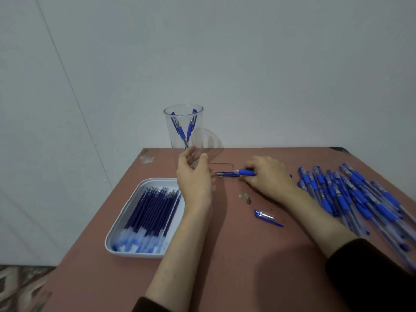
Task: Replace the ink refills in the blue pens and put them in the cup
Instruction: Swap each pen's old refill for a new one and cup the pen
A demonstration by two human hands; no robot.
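A lane of bare surface (229, 262) lies open down the middle, hemmed by the white tray (122, 221) of refills (153, 210) on the left and a heap of blue pens (351, 199) crowding the right edge. A loose cap (264, 214) and small scraps (244, 196) dot the lane. The tall clear cup (183, 129) stands at the far edge, mouth open from above. The left hand (194, 176) blocks its near side, and the right hand (267, 176), gripping a pen (245, 172), sits alongside.

Dim, cool, even light; soft arm shadows on the table (236, 255), blurred pens (360, 199) at right, edges bowed.
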